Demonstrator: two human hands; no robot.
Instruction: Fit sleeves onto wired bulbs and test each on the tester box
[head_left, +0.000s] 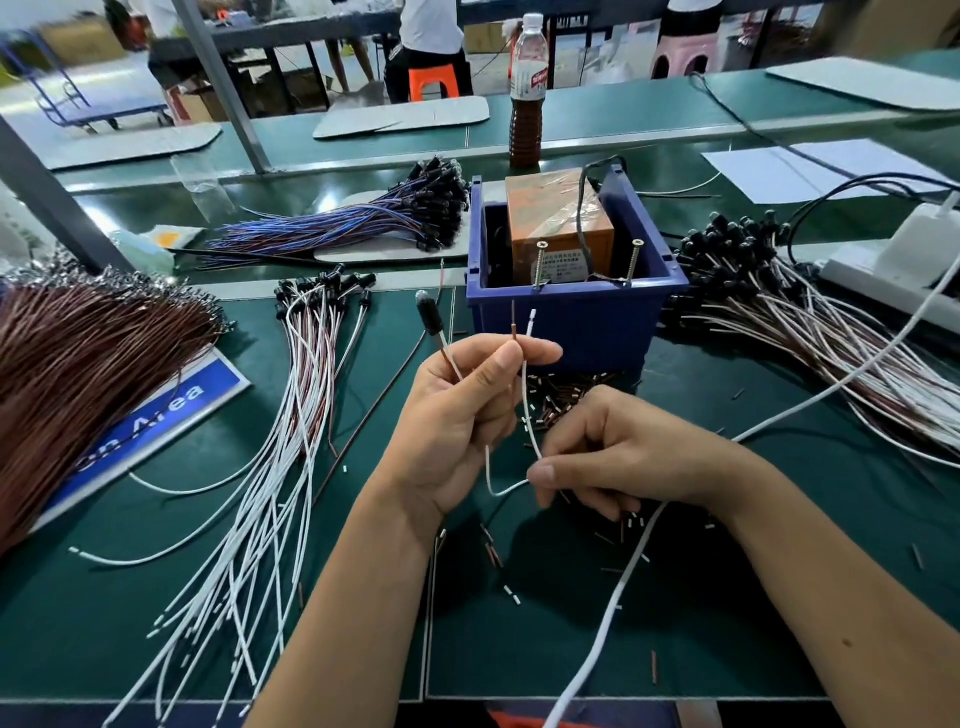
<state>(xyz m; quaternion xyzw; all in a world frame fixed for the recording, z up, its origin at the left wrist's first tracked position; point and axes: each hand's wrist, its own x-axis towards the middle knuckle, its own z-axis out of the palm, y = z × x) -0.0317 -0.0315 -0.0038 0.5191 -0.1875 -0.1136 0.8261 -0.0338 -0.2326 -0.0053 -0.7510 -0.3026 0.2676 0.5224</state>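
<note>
My left hand grips a wired bulb whose black sleeve and clear tip point up and left. Between thumb and forefinger it also pinches the two lead ends, one brown and one white, upright in front of the tester box. That brown box sits in a blue bin with two screws standing at its front. My right hand pinches the white lead's loop lower down.
Sleeved white-and-brown bulbs lie in a fan at left and a heap at right. A brown wire bundle fills the far left, blue-wired bulbs lie behind. Cut sleeve bits litter the mat. A bottle stands beyond the bin.
</note>
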